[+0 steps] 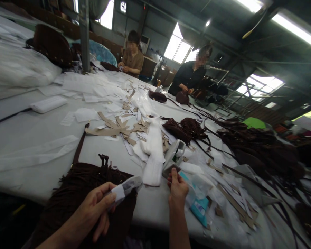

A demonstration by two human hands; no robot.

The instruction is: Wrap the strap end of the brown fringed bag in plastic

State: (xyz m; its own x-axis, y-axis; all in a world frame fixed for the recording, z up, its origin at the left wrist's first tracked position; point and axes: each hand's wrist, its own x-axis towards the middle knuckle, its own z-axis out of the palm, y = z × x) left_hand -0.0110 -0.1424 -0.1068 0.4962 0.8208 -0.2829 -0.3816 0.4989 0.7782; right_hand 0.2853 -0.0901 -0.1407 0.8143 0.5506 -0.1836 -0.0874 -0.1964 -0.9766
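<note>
My left hand (101,204) is closed around a narrow bundle in clear plastic (131,183), with a white paper band (118,191) across it. Below it, a dark brown fringed bag (90,178) lies over the table's near edge, its strap (80,145) stretching away to a metal clip. My right hand (178,188) is closed at the near end of a grey tape dispenser (176,152), thumb on top; whether tape is between the fingers cannot be made out. Left of the dispenser lies a folded white foam strip (153,169).
Paper scraps and beige strips (114,129) litter the table (49,129). A blue-and-white packet (199,211) lies right of my right hand. Brown fringed pouches (184,128) and heaped brown bags (261,148) sit farther right. Two people work across the table, near a metal post (85,38).
</note>
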